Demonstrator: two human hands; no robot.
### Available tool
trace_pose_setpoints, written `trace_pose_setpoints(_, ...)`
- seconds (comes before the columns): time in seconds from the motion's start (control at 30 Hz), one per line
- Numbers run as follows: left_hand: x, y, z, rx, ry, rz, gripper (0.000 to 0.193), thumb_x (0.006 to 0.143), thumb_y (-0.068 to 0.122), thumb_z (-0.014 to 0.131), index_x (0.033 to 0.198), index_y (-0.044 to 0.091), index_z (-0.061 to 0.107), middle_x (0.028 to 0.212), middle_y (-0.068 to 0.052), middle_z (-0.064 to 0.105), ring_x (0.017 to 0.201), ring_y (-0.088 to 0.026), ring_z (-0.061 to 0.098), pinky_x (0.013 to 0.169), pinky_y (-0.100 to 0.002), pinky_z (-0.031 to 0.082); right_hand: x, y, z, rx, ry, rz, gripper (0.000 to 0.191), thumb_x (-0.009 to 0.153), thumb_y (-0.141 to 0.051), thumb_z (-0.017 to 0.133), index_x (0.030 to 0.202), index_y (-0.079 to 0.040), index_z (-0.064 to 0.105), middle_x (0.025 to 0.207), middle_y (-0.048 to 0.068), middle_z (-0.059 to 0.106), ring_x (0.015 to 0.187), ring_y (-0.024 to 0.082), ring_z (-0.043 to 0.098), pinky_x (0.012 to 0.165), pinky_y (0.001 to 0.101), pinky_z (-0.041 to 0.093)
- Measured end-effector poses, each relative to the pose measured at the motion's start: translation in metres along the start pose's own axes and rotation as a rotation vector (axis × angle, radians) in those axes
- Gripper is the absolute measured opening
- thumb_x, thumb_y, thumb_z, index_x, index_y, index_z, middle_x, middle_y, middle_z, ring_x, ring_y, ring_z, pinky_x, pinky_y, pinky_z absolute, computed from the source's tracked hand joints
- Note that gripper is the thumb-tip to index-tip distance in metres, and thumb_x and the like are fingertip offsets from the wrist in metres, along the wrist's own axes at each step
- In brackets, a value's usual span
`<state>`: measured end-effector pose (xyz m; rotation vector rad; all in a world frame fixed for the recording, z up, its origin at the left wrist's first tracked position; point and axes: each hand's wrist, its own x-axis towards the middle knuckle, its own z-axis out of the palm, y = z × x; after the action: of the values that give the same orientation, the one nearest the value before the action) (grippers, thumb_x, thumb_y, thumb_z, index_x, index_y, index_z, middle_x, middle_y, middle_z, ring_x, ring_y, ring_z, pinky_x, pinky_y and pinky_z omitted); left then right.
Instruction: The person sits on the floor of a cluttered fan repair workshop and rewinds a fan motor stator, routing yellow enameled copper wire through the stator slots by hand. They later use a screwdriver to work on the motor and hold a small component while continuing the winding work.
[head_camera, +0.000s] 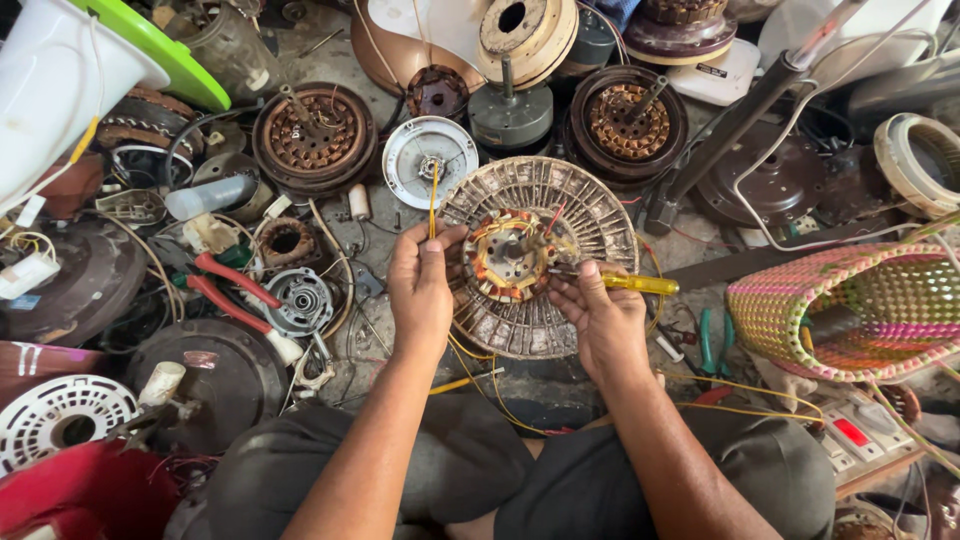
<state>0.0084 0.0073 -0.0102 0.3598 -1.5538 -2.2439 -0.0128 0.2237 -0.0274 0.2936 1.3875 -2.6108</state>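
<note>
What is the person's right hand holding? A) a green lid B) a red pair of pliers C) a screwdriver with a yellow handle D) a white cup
C: the right hand grips a yellow-handled screwdriver with its tip at the copper-wound fan motor, while the left hand pinches a thin yellow wire; the red pliers lie untouched on the floor to the left.

Grimy concrete floor (345, 60) under fan motors (314, 138), red-handled pliers (232, 290)
</note>
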Motion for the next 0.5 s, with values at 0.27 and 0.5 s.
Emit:
trace_pose_setpoints(0.27,-0.001,0.002,0.002,0.12,0.02,0.004,0.021,0.11,0.013,0.043,0.125,0.005,0.055,0.122,-0.01,0.075,0.099,-0.008,0.068,0.073,-0.023,0.052,-0.001,0.0,0.005,-0.048,0.058,-0.025,0.025,0.099,-0.024,0.066,0.11,-0.002,0.058,0.102,0.015,0.069,0.093,0.03,0.074,0.081,0.0419,0.063)
trace_pose_setpoints(0.5,-0.001,-0.004,0.0,0.125,-0.012,0.032,0.021,0.109,0.016,0.042,0.125,0.006,0.051,0.126,-0.009,0.074,0.102,-0.007,0.067,0.077,-0.022,0.053,-0.004,-0.005,0.014,-0.087,0.097,-0.021,0.033,0.1,-0.028,0.064,0.114,0.001,0.057,0.106,0.019,0.072,0.094,0.03,0.075,0.08,0.0401,0.064)
